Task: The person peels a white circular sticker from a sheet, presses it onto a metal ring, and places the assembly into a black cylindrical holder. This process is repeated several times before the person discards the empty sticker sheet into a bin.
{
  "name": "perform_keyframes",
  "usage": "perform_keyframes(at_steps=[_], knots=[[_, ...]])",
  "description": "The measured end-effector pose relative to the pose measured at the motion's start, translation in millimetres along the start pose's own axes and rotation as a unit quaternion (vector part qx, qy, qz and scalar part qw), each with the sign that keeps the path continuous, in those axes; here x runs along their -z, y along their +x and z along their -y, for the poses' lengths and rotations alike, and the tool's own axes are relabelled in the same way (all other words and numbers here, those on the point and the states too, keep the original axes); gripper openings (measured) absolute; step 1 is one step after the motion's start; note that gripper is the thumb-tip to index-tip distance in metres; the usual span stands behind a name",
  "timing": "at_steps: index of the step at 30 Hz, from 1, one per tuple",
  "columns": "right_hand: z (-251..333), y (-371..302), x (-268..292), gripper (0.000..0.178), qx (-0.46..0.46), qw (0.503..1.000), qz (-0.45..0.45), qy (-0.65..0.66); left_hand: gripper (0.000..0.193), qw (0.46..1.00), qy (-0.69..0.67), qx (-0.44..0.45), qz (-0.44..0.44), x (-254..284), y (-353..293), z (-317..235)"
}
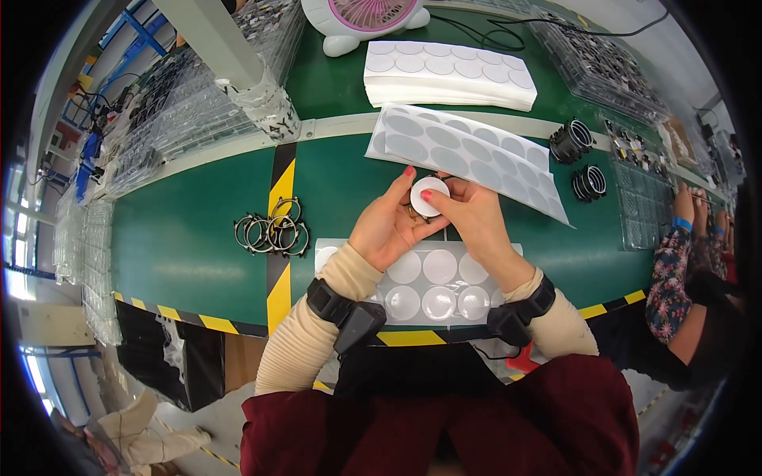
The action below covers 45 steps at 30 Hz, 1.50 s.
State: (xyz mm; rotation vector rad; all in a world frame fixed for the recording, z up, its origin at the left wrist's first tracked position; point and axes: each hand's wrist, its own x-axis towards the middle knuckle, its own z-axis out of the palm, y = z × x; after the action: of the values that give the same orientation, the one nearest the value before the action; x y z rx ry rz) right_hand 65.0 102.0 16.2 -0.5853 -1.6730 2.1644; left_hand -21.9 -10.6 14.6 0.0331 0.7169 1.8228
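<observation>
My left hand [386,228] is closed around the edge of a dark ring-shaped part, thumb up on its left side. A white round disc [429,209] lies over that part and hides most of it. My right hand [481,224] is closed on the disc from the right, its thumb pressed on the white face. Just beyond both hands lie overlapping sheets of grey round stickers [477,149]. Under my wrists, along the table's near edge, is a sheet of clear and white round stickers [439,303].
Several loose metal-and-black rings [271,231] lie to the left. Stacked black rings [571,141] stand at the right. Farther back are a white stack of sticker sheets [450,94] and a pink-and-white fan [340,44]. A post [230,55] rises at the left; co-workers' arms [673,262] show at the right.
</observation>
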Motion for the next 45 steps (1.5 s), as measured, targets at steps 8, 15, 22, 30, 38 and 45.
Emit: perform_keyframes(at_steps=[8, 15, 22, 30, 38, 45], knots=[[0.3, -1.2, 1.7, 0.028, 0.021, 0.999, 0.021, -0.011, 0.032, 1.0, -0.002, 0.008, 0.008, 4.6, 3.3, 1.5], [-2.6, 6.4, -10.6, 0.024, 0.093, 0.981, 0.044, -0.167, 0.03, 0.999, -0.037, 0.0, 0.029, 7.6, -1.2, -0.1], [10.3, -5.0, -16.9, 0.022, 0.092, 0.978, 0.045, -0.18, 0.03, 0.996, -0.027, 0.026, 0.083, 15.2, 3.2, 5.8], [-3.5, 5.5, 0.6, 0.02, 0.069, 0.986, 0.021, -0.149, 0.032, 0.998, -0.013, 0.014, 0.054, 3.1, -3.0, 1.9], [2.7, -3.6, -9.1, 0.026, 0.116, 0.979, 0.096, -0.135, 0.037, 0.999, 0.041, 0.005, 0.032, 5.7, -4.4, -4.0], [13.9, -1.0, 8.4, 0.039, -0.036, 0.99, 0.137, 0.003, 0.032, 0.998, 0.04, -0.003, 0.054, -5.6, -9.6, -4.3]])
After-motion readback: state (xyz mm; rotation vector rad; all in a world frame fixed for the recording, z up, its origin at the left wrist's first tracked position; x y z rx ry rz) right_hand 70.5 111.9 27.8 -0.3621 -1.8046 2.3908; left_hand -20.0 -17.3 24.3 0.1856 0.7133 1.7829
